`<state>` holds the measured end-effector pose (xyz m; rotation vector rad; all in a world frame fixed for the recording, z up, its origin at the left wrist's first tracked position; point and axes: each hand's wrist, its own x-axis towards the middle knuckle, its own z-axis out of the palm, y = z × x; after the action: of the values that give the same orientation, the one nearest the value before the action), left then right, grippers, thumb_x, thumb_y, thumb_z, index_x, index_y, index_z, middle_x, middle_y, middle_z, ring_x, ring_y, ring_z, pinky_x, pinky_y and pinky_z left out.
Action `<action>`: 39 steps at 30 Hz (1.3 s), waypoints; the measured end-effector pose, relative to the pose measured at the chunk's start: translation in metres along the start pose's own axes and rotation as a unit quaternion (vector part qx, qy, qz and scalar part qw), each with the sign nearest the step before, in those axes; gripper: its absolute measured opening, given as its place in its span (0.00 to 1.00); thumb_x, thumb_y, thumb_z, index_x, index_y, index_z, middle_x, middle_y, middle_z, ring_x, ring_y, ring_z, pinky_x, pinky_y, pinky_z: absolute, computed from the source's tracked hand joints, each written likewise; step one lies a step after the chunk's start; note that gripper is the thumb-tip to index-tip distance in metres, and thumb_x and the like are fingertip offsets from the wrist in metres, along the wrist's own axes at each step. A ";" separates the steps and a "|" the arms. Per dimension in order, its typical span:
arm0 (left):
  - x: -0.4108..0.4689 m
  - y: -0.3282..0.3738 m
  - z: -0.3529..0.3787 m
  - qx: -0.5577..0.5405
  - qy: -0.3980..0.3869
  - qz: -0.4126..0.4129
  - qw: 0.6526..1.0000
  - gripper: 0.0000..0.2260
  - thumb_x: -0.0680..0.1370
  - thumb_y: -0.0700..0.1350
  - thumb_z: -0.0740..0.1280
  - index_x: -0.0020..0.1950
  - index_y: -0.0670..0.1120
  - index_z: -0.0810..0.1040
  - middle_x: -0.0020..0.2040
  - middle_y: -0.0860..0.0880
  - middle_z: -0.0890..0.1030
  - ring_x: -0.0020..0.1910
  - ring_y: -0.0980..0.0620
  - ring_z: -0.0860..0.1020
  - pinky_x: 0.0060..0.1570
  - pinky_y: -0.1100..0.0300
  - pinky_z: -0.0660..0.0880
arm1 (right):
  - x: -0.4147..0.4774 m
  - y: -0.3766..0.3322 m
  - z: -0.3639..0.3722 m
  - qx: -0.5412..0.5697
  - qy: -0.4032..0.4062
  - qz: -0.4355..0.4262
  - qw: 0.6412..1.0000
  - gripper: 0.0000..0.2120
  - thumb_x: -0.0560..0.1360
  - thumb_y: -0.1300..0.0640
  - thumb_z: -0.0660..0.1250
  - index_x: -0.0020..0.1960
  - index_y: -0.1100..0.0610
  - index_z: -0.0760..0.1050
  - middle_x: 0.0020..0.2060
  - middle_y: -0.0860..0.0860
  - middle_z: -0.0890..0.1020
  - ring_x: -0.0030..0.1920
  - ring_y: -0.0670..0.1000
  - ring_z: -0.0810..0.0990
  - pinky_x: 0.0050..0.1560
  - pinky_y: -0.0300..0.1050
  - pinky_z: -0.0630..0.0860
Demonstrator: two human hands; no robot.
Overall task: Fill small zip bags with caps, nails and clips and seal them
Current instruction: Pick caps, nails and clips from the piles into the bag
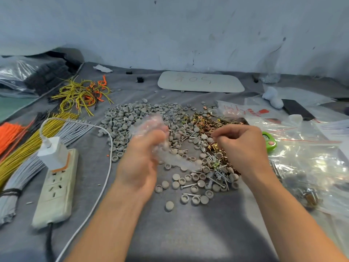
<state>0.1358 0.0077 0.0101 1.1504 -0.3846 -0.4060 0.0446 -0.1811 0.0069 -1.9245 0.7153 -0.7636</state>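
One bag point(174, 160): is slanting down-right at mid-frame, left of the right fingertips point(217, 134)
Left hand point(139, 154): is gripping it, fingers curled round
Right hand point(243, 146): is curling fingertips together; pinching what, cannot tell

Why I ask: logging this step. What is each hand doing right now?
Left hand: grips a clear bag.
Right hand: curled over the clips; cannot tell whether it holds anything.

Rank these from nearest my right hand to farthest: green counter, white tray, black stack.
1. green counter, just beside the right hand, on its right.
2. white tray, back centre, near the wall.
3. black stack, far back left corner.
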 end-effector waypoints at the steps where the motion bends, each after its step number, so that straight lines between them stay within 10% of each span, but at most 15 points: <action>1: 0.000 0.002 -0.002 -0.033 0.004 -0.009 0.999 0.11 0.65 0.39 0.71 0.46 0.46 0.80 0.45 0.49 0.80 0.47 0.56 0.79 0.52 0.57 0.73 | 0.000 0.002 -0.001 -0.016 -0.003 0.006 1.000 0.22 0.72 0.65 0.74 0.40 0.35 0.85 0.34 0.39 0.86 0.36 0.41 0.85 0.40 0.42 0.83; 13: -0.001 -0.012 0.017 0.189 0.118 0.114 0.968 0.18 0.62 0.42 0.72 0.51 0.53 0.81 0.46 0.57 0.85 0.45 0.60 0.82 0.44 0.69 0.74 | -0.003 0.004 -0.012 -0.201 -0.136 -0.007 0.970 0.05 0.72 0.55 0.78 0.38 0.46 0.87 0.27 0.35 0.82 0.30 0.34 0.79 0.26 0.26 0.68; 17: -0.002 -0.009 0.011 0.333 0.168 0.138 0.918 0.16 0.64 0.48 0.73 0.51 0.59 0.78 0.47 0.63 0.82 0.46 0.64 0.80 0.46 0.60 0.76 | -0.018 -0.004 -0.010 -0.418 -0.219 -0.027 0.881 0.07 0.69 0.45 0.78 0.42 0.47 0.85 0.34 0.44 0.84 0.38 0.47 0.83 0.39 0.44 0.80; 22: -0.007 -0.005 0.005 0.456 0.184 0.146 0.858 0.17 0.71 0.47 0.77 0.52 0.61 0.73 0.42 0.65 0.78 0.43 0.70 0.74 0.40 0.72 0.65 | -0.023 -0.006 0.001 -0.507 -0.206 -0.048 0.836 0.07 0.72 0.52 0.72 0.50 0.50 0.82 0.40 0.49 0.81 0.46 0.58 0.83 0.40 0.46 0.75; 29: -0.009 -0.008 0.008 0.498 0.171 0.158 0.835 0.19 0.71 0.44 0.76 0.51 0.61 0.71 0.44 0.60 0.78 0.42 0.59 0.75 0.39 0.67 0.65 | 0.001 0.011 -0.018 -0.260 -0.118 0.025 0.958 0.08 0.77 0.55 0.72 0.38 0.48 0.82 0.32 0.44 0.84 0.31 0.45 0.81 0.33 0.42 0.78; 33: -0.007 -0.014 0.013 0.500 0.163 0.155 0.837 0.19 0.71 0.43 0.75 0.52 0.61 0.71 0.47 0.58 0.79 0.46 0.52 0.77 0.39 0.62 0.68 | 0.023 0.012 0.003 -0.251 -0.072 0.025 0.965 0.08 0.78 0.54 0.70 0.40 0.50 0.83 0.31 0.44 0.83 0.28 0.43 0.78 0.30 0.36 0.69; 39: -0.007 -0.018 0.018 0.510 0.159 0.156 0.831 0.20 0.70 0.44 0.75 0.53 0.62 0.70 0.46 0.57 0.79 0.45 0.52 0.77 0.41 0.58 0.67 | 0.031 0.010 0.048 -0.287 -0.082 0.012 0.954 0.06 0.78 0.53 0.72 0.46 0.53 0.86 0.40 0.52 0.86 0.42 0.53 0.84 0.47 0.47 0.83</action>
<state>0.1189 -0.0095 -0.0004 2.1190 -0.4989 0.3585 0.0985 -0.1824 -0.0138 -2.4584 0.9244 -0.3904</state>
